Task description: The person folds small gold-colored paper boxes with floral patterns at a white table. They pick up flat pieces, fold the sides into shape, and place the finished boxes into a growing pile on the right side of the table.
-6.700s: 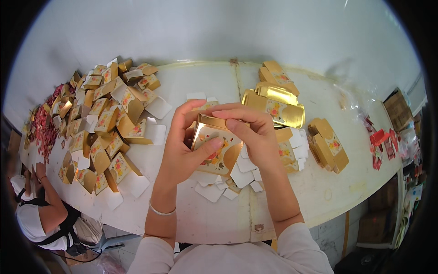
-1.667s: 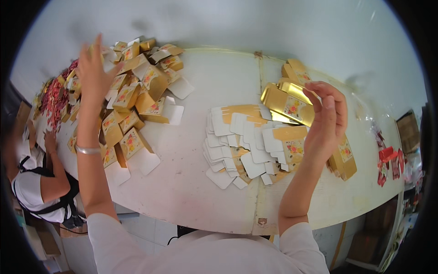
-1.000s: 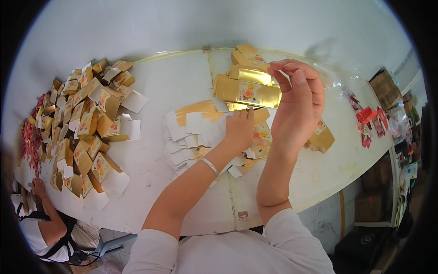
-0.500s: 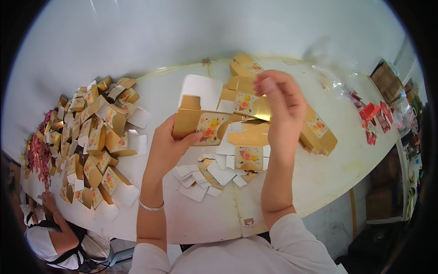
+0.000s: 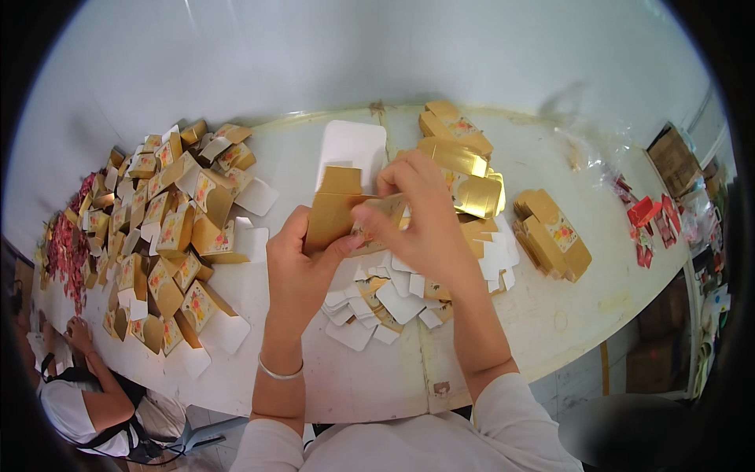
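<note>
My table [image 5: 307,377] is white and curved, and it carries everything. On my left lies the big heap [image 5: 169,228] of folded gold boxes with flower prints, many with white flaps sticking out. Under my hands is the pile of flat blanks [image 5: 393,303], mostly white side up, a few gold faces showing. Behind my right hand sit shiny gold pieces [image 5: 472,185], and further right a short row of finished boxes [image 5: 550,232] stands near the table edge. A white flat sheet [image 5: 351,149] lies past my hands toward the wall.

Both my forearms come up from the bottom edge and meet over the blanks. My left hand [image 5: 295,271] is raised with the thumb pressed on the near side of the box [image 5: 342,216], fingers curled behind it, so it is closed on the box. A thin bracelet [image 5: 280,371] rings that wrist. My right hand [image 5: 421,228] arches over from the right, fingertips pinching the box's right end, where the flowered panel shows.

The box is gold card, half folded, held above the table between both hands, with one flap standing up at its top.

At lower left another person [image 5: 86,393] sits below the table, a hand up at its edge.
</note>
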`<state>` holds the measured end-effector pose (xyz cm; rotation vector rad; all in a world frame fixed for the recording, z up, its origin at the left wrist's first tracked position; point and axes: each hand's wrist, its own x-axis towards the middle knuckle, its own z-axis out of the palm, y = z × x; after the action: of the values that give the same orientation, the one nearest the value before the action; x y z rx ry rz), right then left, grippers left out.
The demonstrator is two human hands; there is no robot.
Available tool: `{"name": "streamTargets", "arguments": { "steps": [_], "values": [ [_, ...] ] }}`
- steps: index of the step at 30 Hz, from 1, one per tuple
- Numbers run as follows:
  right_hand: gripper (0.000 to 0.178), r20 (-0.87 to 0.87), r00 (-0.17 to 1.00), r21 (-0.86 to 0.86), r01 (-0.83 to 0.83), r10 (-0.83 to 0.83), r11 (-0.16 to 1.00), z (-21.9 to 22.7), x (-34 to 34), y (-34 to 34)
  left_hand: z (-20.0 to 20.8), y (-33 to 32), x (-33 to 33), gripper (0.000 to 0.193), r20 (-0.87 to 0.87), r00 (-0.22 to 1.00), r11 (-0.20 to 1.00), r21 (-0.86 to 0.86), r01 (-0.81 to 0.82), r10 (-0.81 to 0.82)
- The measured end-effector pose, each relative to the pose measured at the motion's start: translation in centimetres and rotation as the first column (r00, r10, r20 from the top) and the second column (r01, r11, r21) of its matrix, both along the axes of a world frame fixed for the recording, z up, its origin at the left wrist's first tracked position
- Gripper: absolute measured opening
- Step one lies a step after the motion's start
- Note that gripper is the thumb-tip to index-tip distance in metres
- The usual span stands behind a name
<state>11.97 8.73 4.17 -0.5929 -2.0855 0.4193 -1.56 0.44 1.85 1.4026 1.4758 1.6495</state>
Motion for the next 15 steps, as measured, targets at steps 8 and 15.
{"name": "streamTargets", "arguments": {
  "steps": [8, 15],
  "values": [
    [0.013, -0.078, 0.995, 0.157, 0.073, -0.062, 0.985, -1.4, -1.4, 0.6, -1.9, 1.2, 2.1, 0.097, -0.503, 0.856, 0.993, 0.053, -0.110, 0.121],
    [0.017, -0.394, 0.917, 0.095, -0.022, 0.058, 0.995, -1.1, -1.3, 0.0, -0.9, 1.1, 1.5, 0.087, 0.197, 0.943, 0.952, 0.201, 0.230, -0.270]
  ]
}}
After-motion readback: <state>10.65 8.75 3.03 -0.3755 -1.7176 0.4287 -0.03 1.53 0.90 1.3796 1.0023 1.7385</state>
